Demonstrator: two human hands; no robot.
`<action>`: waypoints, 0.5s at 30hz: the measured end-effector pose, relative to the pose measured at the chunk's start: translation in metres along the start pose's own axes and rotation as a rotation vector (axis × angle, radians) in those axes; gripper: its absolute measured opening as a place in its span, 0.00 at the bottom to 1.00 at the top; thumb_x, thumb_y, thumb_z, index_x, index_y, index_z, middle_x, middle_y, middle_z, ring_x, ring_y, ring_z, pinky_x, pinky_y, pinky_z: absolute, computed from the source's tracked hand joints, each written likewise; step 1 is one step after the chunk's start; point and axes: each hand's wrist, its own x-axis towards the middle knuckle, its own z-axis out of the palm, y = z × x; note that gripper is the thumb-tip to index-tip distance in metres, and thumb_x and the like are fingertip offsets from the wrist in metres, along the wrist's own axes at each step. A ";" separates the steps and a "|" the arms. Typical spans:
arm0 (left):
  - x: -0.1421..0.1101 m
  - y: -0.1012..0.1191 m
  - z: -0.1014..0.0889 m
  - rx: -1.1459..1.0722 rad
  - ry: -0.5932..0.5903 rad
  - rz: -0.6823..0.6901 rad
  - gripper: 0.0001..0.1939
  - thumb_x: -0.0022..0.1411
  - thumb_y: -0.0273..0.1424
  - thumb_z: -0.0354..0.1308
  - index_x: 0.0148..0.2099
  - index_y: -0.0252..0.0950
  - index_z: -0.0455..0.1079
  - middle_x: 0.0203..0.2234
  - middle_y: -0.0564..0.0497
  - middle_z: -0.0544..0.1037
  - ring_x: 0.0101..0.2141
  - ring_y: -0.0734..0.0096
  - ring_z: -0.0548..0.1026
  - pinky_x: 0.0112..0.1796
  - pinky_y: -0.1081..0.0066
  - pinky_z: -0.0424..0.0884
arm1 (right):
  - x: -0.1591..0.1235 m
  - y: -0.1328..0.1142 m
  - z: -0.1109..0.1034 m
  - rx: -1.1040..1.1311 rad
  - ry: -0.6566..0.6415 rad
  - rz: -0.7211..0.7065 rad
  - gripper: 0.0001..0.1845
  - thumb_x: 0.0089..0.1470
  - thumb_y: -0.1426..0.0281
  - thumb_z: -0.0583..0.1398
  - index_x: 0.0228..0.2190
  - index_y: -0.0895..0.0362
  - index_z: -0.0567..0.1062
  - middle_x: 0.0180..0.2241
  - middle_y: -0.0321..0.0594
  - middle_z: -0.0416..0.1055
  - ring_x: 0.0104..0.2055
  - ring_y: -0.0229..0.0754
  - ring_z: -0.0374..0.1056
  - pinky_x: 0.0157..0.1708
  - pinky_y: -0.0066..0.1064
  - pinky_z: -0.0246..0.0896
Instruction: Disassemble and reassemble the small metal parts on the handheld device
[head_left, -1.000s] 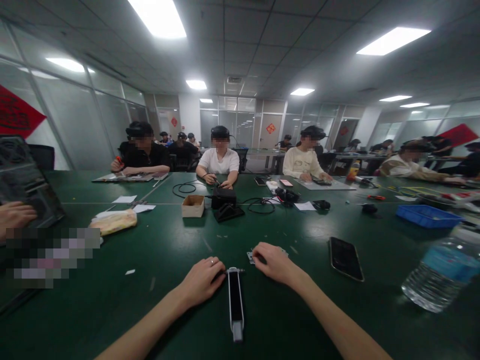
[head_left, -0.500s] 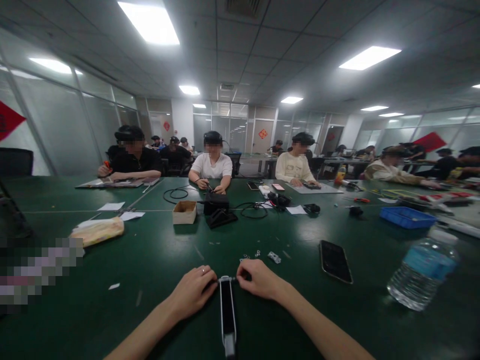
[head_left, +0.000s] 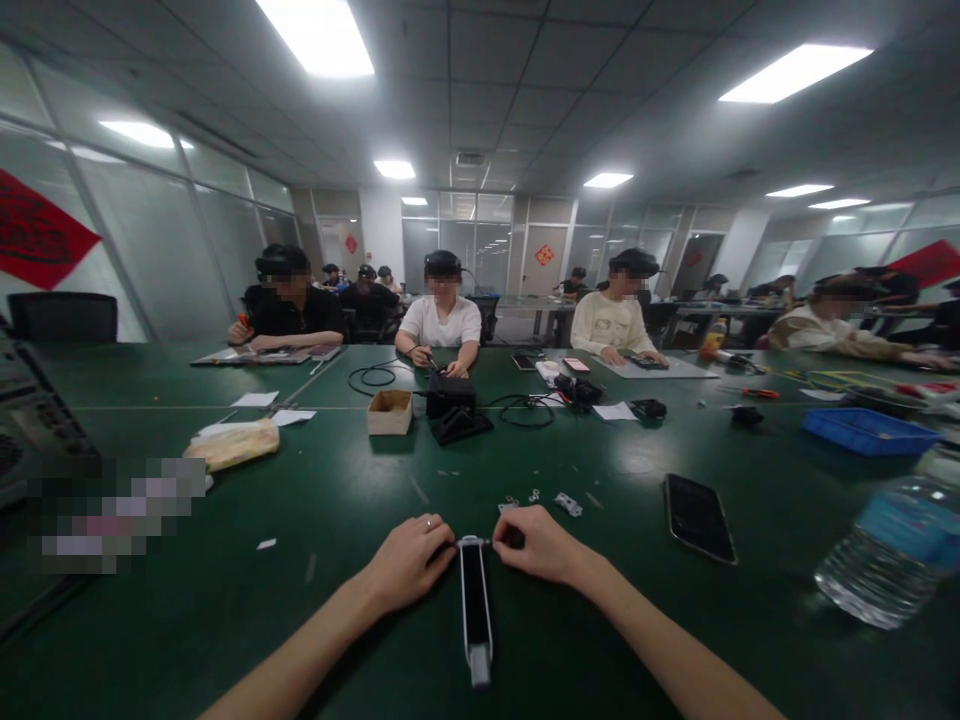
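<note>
A long, narrow object with a white frame and black middle (head_left: 475, 595) lies on the green table in front of me, its light-grey end towards me. Small pins or screws seem to stick out from both sides of its far end. My left hand (head_left: 409, 562) has its fingers closed at the left of that end. On the opposite side my right hand (head_left: 536, 543) pinches at the right pin with thumb and forefinger. What sits between the fingertips is too small to make out. Beyond my right hand lie a small silvery metal part (head_left: 568, 504) and several tiny pieces.
To the right are a black phone (head_left: 700, 518), a water bottle (head_left: 889, 545) and a blue tray (head_left: 870, 432). Ahead stand a small cardboard box (head_left: 390, 413) and a black device (head_left: 450, 396) with cables. A yellowish bag (head_left: 236, 446) lies left. Several people sit across the table.
My view has turned a little left, so everything sits further right in the picture. Both hands stay at the far end of the white-framed object, with little visible movement.
</note>
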 end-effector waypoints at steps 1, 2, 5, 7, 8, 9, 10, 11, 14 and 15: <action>0.000 -0.001 0.001 0.005 0.003 0.005 0.08 0.66 0.30 0.47 0.41 0.37 0.67 0.37 0.49 0.72 0.37 0.68 0.70 0.38 0.69 0.65 | 0.000 0.001 0.000 0.003 -0.004 -0.003 0.04 0.52 0.73 0.59 0.30 0.59 0.74 0.29 0.37 0.72 0.30 0.36 0.68 0.32 0.26 0.64; 0.000 -0.001 0.001 0.009 0.008 0.012 0.08 0.66 0.31 0.47 0.42 0.37 0.66 0.37 0.50 0.71 0.37 0.68 0.70 0.38 0.69 0.65 | 0.000 0.001 0.000 0.006 -0.007 -0.005 0.04 0.52 0.73 0.59 0.30 0.59 0.74 0.29 0.37 0.72 0.30 0.36 0.68 0.32 0.26 0.65; 0.000 -0.002 0.003 0.019 0.017 0.028 0.08 0.66 0.30 0.47 0.42 0.37 0.66 0.37 0.50 0.71 0.37 0.68 0.70 0.38 0.70 0.64 | 0.000 -0.001 -0.001 0.012 -0.006 -0.017 0.04 0.52 0.73 0.59 0.31 0.60 0.74 0.30 0.37 0.72 0.31 0.36 0.68 0.32 0.26 0.65; 0.000 -0.002 0.003 0.027 0.012 0.030 0.07 0.66 0.30 0.47 0.42 0.37 0.66 0.36 0.50 0.72 0.37 0.67 0.70 0.37 0.70 0.64 | 0.001 -0.002 0.000 0.008 0.010 -0.024 0.03 0.51 0.74 0.60 0.30 0.60 0.75 0.29 0.38 0.73 0.30 0.36 0.68 0.32 0.27 0.65; 0.000 -0.001 0.002 0.031 0.009 0.029 0.07 0.66 0.30 0.47 0.41 0.37 0.66 0.36 0.49 0.72 0.37 0.67 0.70 0.37 0.70 0.65 | 0.001 -0.002 0.000 0.005 0.018 -0.027 0.03 0.50 0.74 0.60 0.30 0.60 0.75 0.29 0.38 0.73 0.30 0.36 0.68 0.32 0.27 0.65; 0.000 -0.001 0.002 0.033 0.009 0.029 0.07 0.66 0.30 0.47 0.41 0.37 0.66 0.36 0.49 0.72 0.37 0.67 0.70 0.37 0.70 0.64 | 0.001 -0.001 0.000 0.004 0.023 -0.029 0.03 0.50 0.74 0.60 0.29 0.61 0.75 0.29 0.38 0.73 0.30 0.36 0.68 0.32 0.27 0.64; 0.000 0.000 0.001 0.034 0.010 0.029 0.07 0.66 0.30 0.47 0.41 0.37 0.66 0.36 0.49 0.72 0.36 0.67 0.70 0.37 0.70 0.64 | 0.001 -0.001 0.001 0.004 0.027 -0.031 0.03 0.50 0.74 0.60 0.29 0.60 0.75 0.28 0.38 0.73 0.30 0.36 0.68 0.32 0.27 0.64; 0.000 0.000 0.001 0.032 0.012 0.027 0.07 0.66 0.30 0.48 0.41 0.37 0.66 0.36 0.50 0.72 0.36 0.68 0.70 0.37 0.70 0.64 | 0.001 0.000 0.001 0.006 0.027 -0.034 0.03 0.50 0.74 0.60 0.30 0.60 0.75 0.29 0.38 0.73 0.30 0.36 0.68 0.32 0.27 0.64; 0.000 0.001 0.001 0.024 0.012 0.028 0.07 0.66 0.30 0.48 0.41 0.37 0.66 0.36 0.50 0.72 0.36 0.68 0.70 0.36 0.70 0.64 | 0.001 0.003 0.003 0.015 0.019 -0.038 0.03 0.51 0.73 0.60 0.30 0.60 0.75 0.30 0.38 0.73 0.31 0.36 0.68 0.33 0.27 0.65; 0.000 0.000 0.001 0.021 0.011 0.029 0.07 0.67 0.30 0.48 0.41 0.37 0.66 0.36 0.50 0.71 0.36 0.68 0.70 0.36 0.70 0.64 | 0.000 0.004 0.003 0.019 0.015 -0.041 0.04 0.51 0.73 0.60 0.31 0.60 0.75 0.30 0.38 0.73 0.31 0.36 0.68 0.33 0.27 0.65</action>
